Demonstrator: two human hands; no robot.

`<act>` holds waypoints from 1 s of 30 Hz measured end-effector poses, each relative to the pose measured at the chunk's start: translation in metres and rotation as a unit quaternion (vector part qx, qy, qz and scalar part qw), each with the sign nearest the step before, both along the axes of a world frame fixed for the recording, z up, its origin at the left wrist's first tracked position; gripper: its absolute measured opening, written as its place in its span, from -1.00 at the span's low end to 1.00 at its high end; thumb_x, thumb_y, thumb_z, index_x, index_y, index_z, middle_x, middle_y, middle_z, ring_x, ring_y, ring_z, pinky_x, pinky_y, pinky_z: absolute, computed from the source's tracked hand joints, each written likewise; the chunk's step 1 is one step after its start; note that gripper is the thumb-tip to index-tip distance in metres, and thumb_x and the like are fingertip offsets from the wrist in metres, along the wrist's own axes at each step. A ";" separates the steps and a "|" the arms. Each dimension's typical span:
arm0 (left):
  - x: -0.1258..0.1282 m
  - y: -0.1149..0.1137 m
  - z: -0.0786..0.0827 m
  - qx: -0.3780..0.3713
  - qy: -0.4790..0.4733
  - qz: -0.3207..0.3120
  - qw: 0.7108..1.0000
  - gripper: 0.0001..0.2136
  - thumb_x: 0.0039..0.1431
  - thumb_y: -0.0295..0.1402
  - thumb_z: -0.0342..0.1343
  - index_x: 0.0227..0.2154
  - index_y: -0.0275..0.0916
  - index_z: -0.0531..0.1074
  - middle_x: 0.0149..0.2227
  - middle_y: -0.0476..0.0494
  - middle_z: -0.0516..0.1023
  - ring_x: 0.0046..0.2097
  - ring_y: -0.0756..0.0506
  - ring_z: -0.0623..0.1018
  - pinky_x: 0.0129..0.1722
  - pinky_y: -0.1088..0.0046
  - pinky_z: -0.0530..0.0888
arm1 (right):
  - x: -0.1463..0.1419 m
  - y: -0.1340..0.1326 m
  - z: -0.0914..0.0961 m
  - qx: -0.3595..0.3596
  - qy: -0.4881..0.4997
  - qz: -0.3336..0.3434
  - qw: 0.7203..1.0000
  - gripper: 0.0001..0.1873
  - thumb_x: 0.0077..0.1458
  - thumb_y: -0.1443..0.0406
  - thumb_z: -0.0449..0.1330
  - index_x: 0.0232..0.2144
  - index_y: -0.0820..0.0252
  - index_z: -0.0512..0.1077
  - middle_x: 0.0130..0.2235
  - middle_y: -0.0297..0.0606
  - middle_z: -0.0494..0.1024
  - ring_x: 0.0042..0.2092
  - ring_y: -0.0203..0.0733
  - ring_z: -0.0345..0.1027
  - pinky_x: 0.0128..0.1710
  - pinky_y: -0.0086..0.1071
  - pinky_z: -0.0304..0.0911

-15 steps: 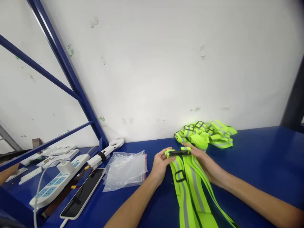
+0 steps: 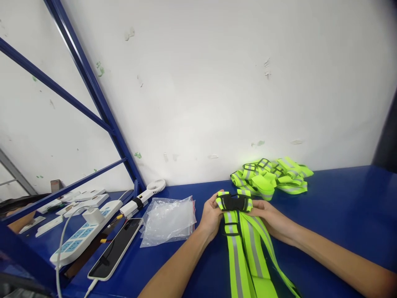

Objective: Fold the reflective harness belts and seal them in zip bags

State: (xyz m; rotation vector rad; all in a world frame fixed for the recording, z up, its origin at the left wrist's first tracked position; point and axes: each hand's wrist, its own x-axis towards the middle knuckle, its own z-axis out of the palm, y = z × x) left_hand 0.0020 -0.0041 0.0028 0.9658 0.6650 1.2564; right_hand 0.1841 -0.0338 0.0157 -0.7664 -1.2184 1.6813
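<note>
Between my two hands is a neon-yellow reflective strap (image 2: 235,256) with a grey stripe, its top end folded at a black side-release buckle (image 2: 235,203). My left hand (image 2: 211,217) pinches the strap at the buckle's left end. On the other side, my right hand (image 2: 268,217) is closed on the strap at the buckle's right end. The two buckle halves look joined, facing me. A black slider (image 2: 232,229) sits on the left band below. The bands hang down and run past the bottom edge of the view.
Behind my hands, a heap of similar straps (image 2: 273,178) lies against the wall. Left of me are clear plastic bags (image 2: 169,219), a white handheld fan (image 2: 156,186), a phone (image 2: 116,250) on a cable and a power strip (image 2: 83,236). A blue frame post (image 2: 102,107) rises at left.
The buckle has been tilted up so its face shows, and the slider band hangs straighter. My right hand has moved lower along its side. The view has shifted slightly.
</note>
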 end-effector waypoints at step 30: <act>0.023 -0.025 -0.007 -0.009 0.047 0.040 0.998 -0.58 -0.07 -0.38 0.25 -0.09 -0.16 0.33 -0.20 -0.07 0.53 -0.17 -0.10 0.53 -0.14 0.38 0.42 | -0.009 -0.010 -0.009 0.321 -0.248 -0.225 0.886 -0.63 0.10 0.22 0.15 -0.01 0.03 0.44 0.01 -0.28 0.52 0.00 0.00 0.40 0.04 -0.24 0.25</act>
